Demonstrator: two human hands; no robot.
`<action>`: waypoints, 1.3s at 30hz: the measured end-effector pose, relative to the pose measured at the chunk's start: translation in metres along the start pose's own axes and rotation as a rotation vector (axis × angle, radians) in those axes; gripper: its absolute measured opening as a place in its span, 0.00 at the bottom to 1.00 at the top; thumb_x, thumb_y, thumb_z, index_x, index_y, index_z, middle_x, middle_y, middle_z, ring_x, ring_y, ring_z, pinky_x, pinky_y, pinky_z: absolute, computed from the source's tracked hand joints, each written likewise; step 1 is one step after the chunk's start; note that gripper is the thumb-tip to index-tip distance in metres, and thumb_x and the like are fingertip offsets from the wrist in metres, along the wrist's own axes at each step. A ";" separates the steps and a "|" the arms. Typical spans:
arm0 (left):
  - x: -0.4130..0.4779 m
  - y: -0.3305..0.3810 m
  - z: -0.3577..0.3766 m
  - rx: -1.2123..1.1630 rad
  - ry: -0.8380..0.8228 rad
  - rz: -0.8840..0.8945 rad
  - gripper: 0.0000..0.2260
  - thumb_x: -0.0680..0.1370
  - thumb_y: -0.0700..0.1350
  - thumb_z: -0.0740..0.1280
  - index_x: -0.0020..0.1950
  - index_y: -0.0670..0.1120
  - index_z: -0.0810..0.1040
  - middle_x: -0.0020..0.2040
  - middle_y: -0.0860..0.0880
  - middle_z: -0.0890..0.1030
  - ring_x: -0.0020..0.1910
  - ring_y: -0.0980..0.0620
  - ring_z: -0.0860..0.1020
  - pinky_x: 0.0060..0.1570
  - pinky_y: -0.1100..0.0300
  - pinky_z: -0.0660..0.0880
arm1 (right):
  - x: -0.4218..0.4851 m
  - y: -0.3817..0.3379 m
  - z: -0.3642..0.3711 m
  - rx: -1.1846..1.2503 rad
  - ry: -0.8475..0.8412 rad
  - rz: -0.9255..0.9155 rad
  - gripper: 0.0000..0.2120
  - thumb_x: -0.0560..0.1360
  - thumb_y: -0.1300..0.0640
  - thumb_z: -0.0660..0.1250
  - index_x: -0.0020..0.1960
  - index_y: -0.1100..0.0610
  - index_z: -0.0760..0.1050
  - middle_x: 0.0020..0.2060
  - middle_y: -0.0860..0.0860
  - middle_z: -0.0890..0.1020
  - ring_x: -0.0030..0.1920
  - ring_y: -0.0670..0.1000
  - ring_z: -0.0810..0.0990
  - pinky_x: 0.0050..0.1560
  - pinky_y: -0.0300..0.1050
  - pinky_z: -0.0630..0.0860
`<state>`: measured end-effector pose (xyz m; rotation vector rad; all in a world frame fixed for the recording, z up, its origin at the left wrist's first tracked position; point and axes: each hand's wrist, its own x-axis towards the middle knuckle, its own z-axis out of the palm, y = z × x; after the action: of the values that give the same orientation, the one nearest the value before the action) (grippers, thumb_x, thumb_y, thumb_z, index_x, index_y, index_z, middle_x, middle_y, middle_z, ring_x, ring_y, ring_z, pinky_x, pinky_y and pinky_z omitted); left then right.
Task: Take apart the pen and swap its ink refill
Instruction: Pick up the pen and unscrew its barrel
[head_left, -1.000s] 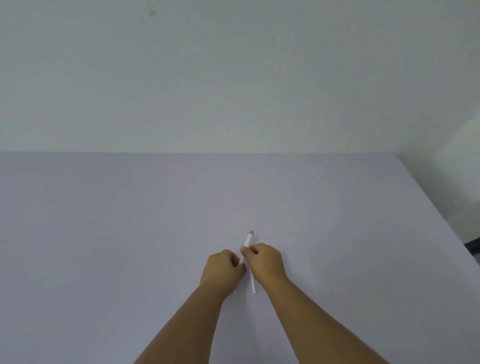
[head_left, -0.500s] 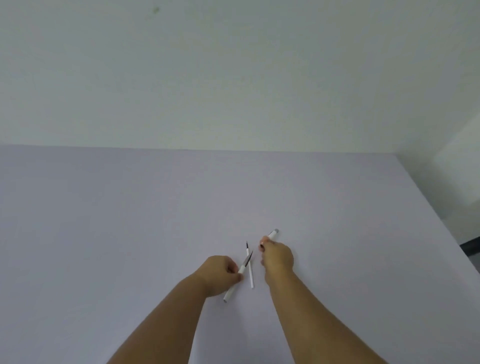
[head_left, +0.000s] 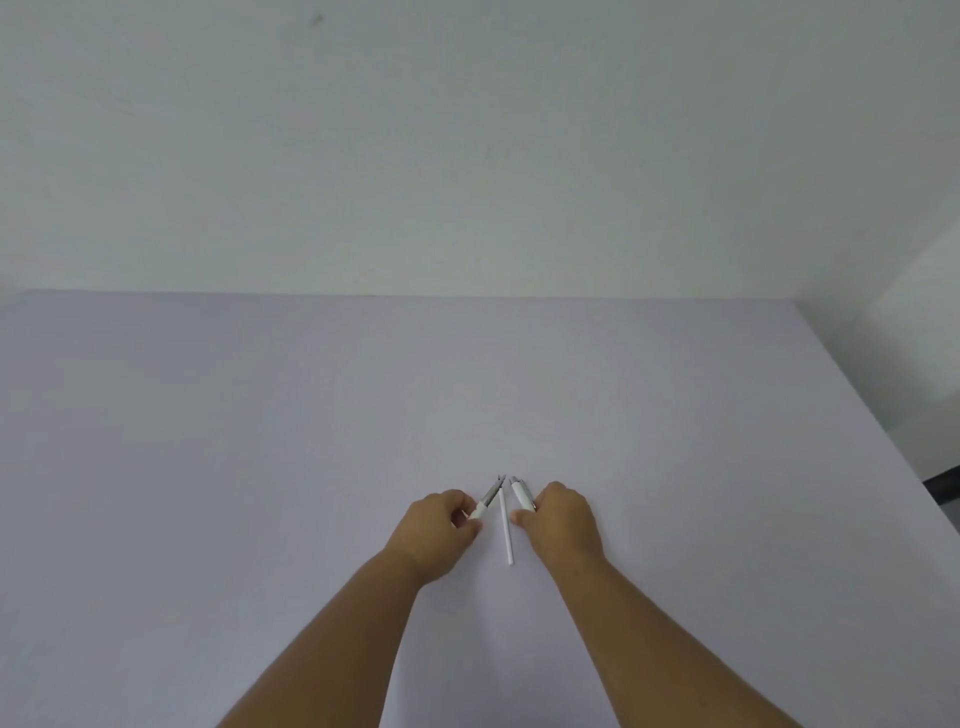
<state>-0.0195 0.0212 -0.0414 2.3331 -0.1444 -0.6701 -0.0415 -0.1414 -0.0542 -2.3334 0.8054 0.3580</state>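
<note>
While the pen lies apart in pieces at lower centre of the frame, a thin white refill (head_left: 505, 527) rests flat on the pale lilac table (head_left: 260, 441), between the hands. Left hand (head_left: 434, 530) pinches the grey-tipped front section (head_left: 485, 501), tip pointing up-frame; right hand (head_left: 563, 522) grips the white rear barrel (head_left: 521, 493), fingers closed round it.

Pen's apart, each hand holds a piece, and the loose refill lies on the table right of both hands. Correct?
Not quite. The head view shows the refill lying on the table between the left hand and right hand, not right of both. The rest holds.
</note>
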 end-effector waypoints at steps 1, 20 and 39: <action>0.000 0.000 0.001 0.013 0.002 0.010 0.08 0.77 0.49 0.64 0.53 0.50 0.77 0.48 0.52 0.78 0.43 0.53 0.75 0.36 0.66 0.70 | 0.000 0.000 0.000 -0.004 -0.006 -0.004 0.18 0.70 0.49 0.72 0.51 0.60 0.76 0.49 0.56 0.81 0.51 0.58 0.80 0.48 0.50 0.77; -0.011 0.014 -0.030 -0.141 -0.051 0.067 0.10 0.80 0.47 0.60 0.50 0.48 0.81 0.38 0.56 0.79 0.38 0.53 0.73 0.44 0.59 0.74 | -0.019 -0.023 -0.034 0.643 -0.284 -0.225 0.05 0.73 0.58 0.70 0.38 0.52 0.81 0.34 0.47 0.81 0.33 0.44 0.77 0.32 0.32 0.74; -0.012 0.022 -0.039 0.113 -0.025 0.133 0.09 0.77 0.45 0.60 0.39 0.55 0.76 0.37 0.54 0.76 0.33 0.55 0.71 0.35 0.62 0.68 | -0.012 -0.020 -0.046 0.480 -0.443 -0.204 0.02 0.71 0.56 0.71 0.41 0.54 0.79 0.36 0.49 0.81 0.35 0.48 0.75 0.44 0.45 0.75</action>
<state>-0.0081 0.0309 0.0027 2.3982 -0.3541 -0.6401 -0.0361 -0.1532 -0.0041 -1.7742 0.3792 0.5056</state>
